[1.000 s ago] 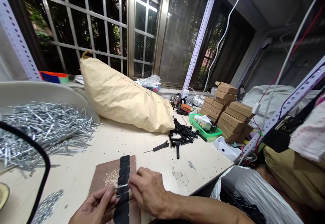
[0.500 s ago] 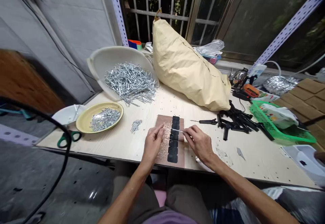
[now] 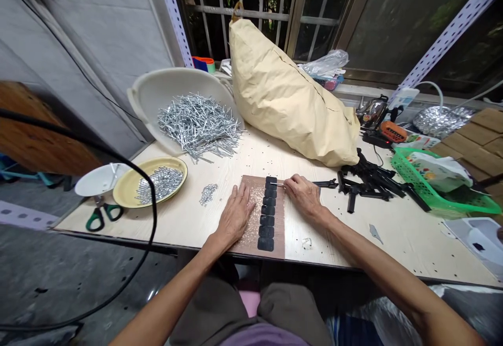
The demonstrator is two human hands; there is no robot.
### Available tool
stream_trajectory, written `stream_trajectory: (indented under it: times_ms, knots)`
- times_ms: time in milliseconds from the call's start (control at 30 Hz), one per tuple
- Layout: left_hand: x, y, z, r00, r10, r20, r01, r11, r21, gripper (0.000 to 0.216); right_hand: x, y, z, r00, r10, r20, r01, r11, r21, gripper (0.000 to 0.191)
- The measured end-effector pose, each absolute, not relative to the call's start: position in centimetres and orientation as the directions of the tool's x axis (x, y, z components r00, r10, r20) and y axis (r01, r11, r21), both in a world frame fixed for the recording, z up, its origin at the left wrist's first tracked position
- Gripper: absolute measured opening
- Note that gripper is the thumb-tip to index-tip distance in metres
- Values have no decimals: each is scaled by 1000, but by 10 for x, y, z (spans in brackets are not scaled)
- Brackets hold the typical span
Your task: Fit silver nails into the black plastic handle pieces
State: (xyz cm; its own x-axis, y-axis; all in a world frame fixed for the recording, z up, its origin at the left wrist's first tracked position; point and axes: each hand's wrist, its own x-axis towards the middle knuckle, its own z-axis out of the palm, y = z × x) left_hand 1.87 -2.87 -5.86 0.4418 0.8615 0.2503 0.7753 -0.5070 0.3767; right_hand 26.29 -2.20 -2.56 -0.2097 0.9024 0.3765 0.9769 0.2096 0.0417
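A brown board (image 3: 257, 231) lies at the table's near edge with a column of several black pads (image 3: 268, 211) down its middle and a patch of tiny shiny bits on its left half. My left hand (image 3: 236, 215) lies flat on that left half, fingers stretched out. My right hand (image 3: 302, 195) rests at the board's upper right corner, fingers pinched on a thin metal pin (image 3: 277, 183) whose tip lies at the topmost pad.
A cream basin (image 3: 145, 92) spills metal pins (image 3: 198, 123). Near the left edge sit a yellow plate of small metal pieces (image 3: 155, 183), a white dish (image 3: 98, 178) and scissors (image 3: 100, 214). A tan sack (image 3: 286, 95), black plastic parts (image 3: 367, 183) and a green basket (image 3: 444, 199) stand behind.
The view swung down and left from the window to the table. My left hand let go of the pin and flattened on the board; my right hand carried the pin to the top pad.
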Motion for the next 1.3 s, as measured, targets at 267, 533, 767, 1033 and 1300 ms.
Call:
stream_trajectory:
  times_ms: [267, 533, 767, 1033, 1300]
  knots:
    - [19, -31, -57, 422, 867, 264, 785, -495, 372, 53, 273, -57, -31, -652, 690, 314, 740, 669, 67, 26]
    - [18, -31, -58, 422, 874, 242, 806, -483, 341, 53, 272, -53, -28, -580, 748, 323, 802, 593, 66, 29]
    - [18, -31, -60, 430, 864, 263, 805, -498, 323, 52, 272, -46, -25, -431, 826, 364, 894, 446, 46, 28]
    - [19, -30, -62, 427, 858, 285, 807, -504, 307, 51, 276, -50, -36, -651, 632, 421, 730, 672, 120, 18]
    - [17, -30, -68, 420, 846, 329, 806, -514, 292, 50, 262, -44, -31, -619, 672, 406, 754, 653, 68, 22]
